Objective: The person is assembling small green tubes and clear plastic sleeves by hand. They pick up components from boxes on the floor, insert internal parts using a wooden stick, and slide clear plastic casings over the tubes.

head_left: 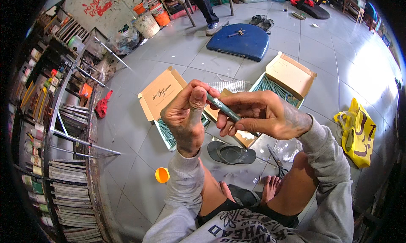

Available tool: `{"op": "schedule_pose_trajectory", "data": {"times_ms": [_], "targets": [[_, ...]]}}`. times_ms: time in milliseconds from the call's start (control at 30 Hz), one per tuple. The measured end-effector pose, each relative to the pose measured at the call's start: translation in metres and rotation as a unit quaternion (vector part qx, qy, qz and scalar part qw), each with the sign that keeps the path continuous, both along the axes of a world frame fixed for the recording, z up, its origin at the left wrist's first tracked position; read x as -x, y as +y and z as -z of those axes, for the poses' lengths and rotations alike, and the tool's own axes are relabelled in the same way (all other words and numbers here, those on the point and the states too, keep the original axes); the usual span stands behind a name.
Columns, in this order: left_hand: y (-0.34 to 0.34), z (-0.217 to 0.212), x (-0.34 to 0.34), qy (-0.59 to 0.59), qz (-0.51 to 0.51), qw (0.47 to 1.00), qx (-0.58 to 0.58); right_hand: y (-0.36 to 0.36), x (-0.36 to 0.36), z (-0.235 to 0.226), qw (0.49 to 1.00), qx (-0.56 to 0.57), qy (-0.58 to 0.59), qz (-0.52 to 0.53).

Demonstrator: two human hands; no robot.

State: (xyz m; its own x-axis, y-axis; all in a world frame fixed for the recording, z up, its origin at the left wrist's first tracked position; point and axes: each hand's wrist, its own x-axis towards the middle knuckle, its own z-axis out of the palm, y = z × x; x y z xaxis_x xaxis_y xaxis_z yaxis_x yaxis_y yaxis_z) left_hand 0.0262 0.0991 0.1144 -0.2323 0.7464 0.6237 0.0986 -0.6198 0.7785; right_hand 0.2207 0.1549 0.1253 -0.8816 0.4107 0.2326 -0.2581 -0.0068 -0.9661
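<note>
A slim dark green pen-like stick (225, 108) with white print is held up in front of me, slanting down to the right. My left hand (186, 114) pinches its upper end between thumb and fingers. The fingers and thumb of my right hand (268, 114) close round its lower end. Behind my left hand stands an open cardboard box (160, 92) with similar green sticks inside. Another open box (292, 75), beyond my right hand, holds many more of them. A row of clear spiky plastic (230, 86) lies between the boxes, partly hidden by my hands.
On the tiled floor near my feet are a dark flip-flop (231, 153), scissors (277, 160) and an orange cup (162, 175). A yellow bag (357, 133) lies at right. Shelves and a metal frame (63, 99) line the left. Ahead are a blue cushion (241, 42) and a seated person's leg (205, 6).
</note>
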Motion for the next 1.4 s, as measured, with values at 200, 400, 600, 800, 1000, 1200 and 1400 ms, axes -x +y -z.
{"op": "schedule_pose_trajectory", "data": {"times_ms": [200,400,600,800,1000,1200,1400], "targets": [[0.004,0.002,-0.005,-0.027,0.012,1.0,0.005,-0.001,-0.006,0.007,0.999,0.018,0.039,-0.018],[0.012,0.011,0.004,-0.029,0.009,0.998,-0.059,-0.001,-0.003,0.003,0.984,-0.065,0.029,0.164],[0.006,0.012,-0.004,0.044,-0.062,0.995,-0.068,-0.012,0.008,0.0,0.936,-0.174,0.019,0.305],[0.008,0.018,-0.007,0.052,-0.06,0.991,-0.108,-0.015,0.008,0.0,0.902,-0.216,0.029,0.372],[0.011,0.015,-0.005,0.069,-0.046,0.983,-0.163,-0.018,0.002,-0.008,0.928,-0.159,-0.001,0.336],[0.013,0.017,0.003,0.118,-0.023,0.981,-0.154,-0.015,0.001,-0.004,0.952,-0.083,0.0,0.294],[0.008,0.011,-0.001,0.148,-0.032,0.981,-0.125,-0.013,0.004,-0.001,0.965,-0.055,0.024,0.254]]}}
